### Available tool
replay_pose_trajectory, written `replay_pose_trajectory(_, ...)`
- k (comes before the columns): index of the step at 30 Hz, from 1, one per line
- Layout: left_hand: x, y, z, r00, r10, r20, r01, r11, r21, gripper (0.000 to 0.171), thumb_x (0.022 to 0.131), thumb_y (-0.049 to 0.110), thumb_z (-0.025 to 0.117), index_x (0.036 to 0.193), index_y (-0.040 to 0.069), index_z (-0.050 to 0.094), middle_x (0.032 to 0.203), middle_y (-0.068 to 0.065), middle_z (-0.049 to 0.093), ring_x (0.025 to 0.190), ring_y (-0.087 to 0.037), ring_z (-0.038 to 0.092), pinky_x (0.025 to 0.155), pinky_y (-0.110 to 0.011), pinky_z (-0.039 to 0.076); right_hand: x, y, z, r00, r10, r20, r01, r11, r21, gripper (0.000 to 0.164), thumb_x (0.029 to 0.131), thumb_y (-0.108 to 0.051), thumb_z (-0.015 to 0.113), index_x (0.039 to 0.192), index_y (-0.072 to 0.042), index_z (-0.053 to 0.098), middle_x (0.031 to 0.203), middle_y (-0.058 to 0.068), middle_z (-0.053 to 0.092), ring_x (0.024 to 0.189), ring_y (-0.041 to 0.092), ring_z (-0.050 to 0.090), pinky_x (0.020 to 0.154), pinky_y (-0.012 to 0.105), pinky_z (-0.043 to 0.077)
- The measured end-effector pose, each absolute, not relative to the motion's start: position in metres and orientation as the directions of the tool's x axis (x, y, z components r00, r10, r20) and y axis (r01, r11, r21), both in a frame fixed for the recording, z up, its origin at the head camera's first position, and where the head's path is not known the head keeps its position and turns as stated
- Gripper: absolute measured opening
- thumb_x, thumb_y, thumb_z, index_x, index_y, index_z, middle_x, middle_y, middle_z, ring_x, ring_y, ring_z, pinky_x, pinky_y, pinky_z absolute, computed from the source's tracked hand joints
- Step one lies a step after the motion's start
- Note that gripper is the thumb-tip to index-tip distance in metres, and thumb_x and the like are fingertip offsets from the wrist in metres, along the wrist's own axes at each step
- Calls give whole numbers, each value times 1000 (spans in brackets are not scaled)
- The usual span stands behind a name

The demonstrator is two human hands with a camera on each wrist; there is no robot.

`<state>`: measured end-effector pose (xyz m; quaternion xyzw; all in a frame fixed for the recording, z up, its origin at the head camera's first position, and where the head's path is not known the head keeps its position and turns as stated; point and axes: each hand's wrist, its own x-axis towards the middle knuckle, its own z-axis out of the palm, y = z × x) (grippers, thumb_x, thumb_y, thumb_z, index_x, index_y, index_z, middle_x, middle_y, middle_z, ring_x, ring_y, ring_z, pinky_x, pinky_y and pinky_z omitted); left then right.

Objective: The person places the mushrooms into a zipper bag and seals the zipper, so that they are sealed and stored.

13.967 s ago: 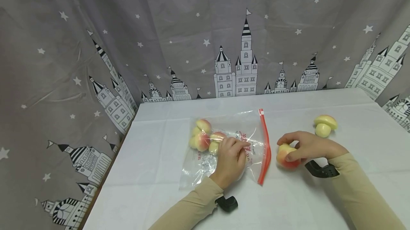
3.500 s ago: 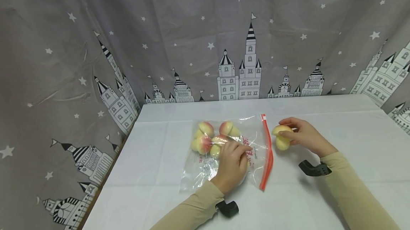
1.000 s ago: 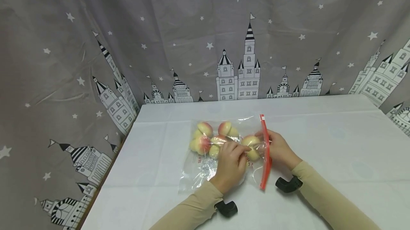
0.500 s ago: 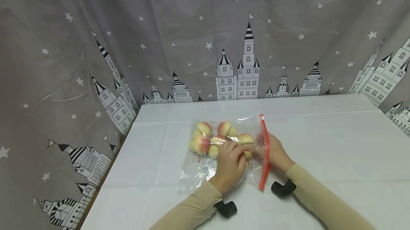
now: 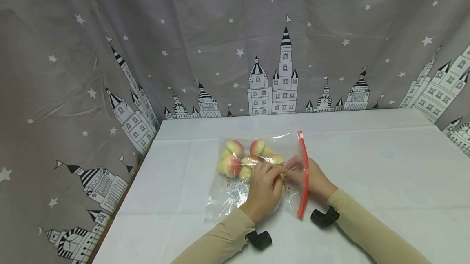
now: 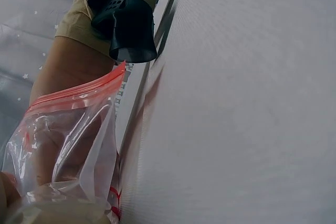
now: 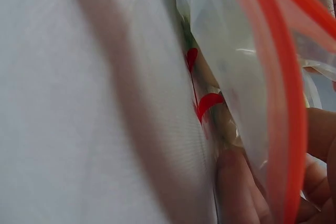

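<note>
A clear zip bag (image 5: 220, 205) with a red zip edge (image 5: 304, 174) lies flat on the table. Several yellow-and-red toy mushrooms (image 5: 232, 166) are inside it. My left hand (image 5: 262, 190) bends over the middle of the bag and pinches its upper film, which is lifted at the mouth. Through that mouth reaches my right hand (image 5: 317, 180), its fingers inside beside the rightmost mushroom (image 5: 276, 159). That mushroom is partly hidden by my left hand. In the right wrist view, spread right fingers (image 7: 235, 187) show at the red edge, gripping nothing visible.
A white cloth covers the table (image 5: 367, 149). Behind it hangs a grey curtain (image 5: 213, 23) printed with castles and stars. Black wrist mounts sit on the left sleeve (image 5: 259, 240) and the right sleeve (image 5: 324, 217).
My right hand carried a mushroom from the table into the bag. Over the last second the mushroom moved left, and the fingers now lie beside it. My left hand stayed in place.
</note>
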<state>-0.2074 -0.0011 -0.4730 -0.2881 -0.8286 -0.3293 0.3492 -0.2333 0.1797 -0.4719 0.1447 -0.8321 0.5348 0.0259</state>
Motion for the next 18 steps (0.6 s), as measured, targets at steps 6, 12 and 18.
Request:
replay_pose_trajectory(6,-208,-1,-473,-573,246,781,714,618,329,23,77,-1,66,90,14,76,80,1,62,78,-19,55,77,-33,43,-234,180,-473,-954,-253,162,-253,383,-888,18,88,-13,74,101,0,74,99,14,75,89,5,66,79,24,54)
replay_pose_trajectory(12,-208,-2,-472,-589,248,769,701,631,333,23,77,-1,66,90,14,76,80,2,63,81,-19,58,78,-33,45,-234,181,-472,-948,-285,142,-253,402,-880,25,89,-15,75,108,0,74,105,15,76,95,14,68,82,26,54)
replay_pose_trajectory(18,-208,-3,-469,-586,264,767,703,636,318,23,77,0,66,91,15,76,81,1,65,79,-19,58,76,-33,44,-235,183,-469,-927,-348,136,-286,425,-859,27,91,-13,71,114,1,73,109,17,76,99,21,69,83,27,54)
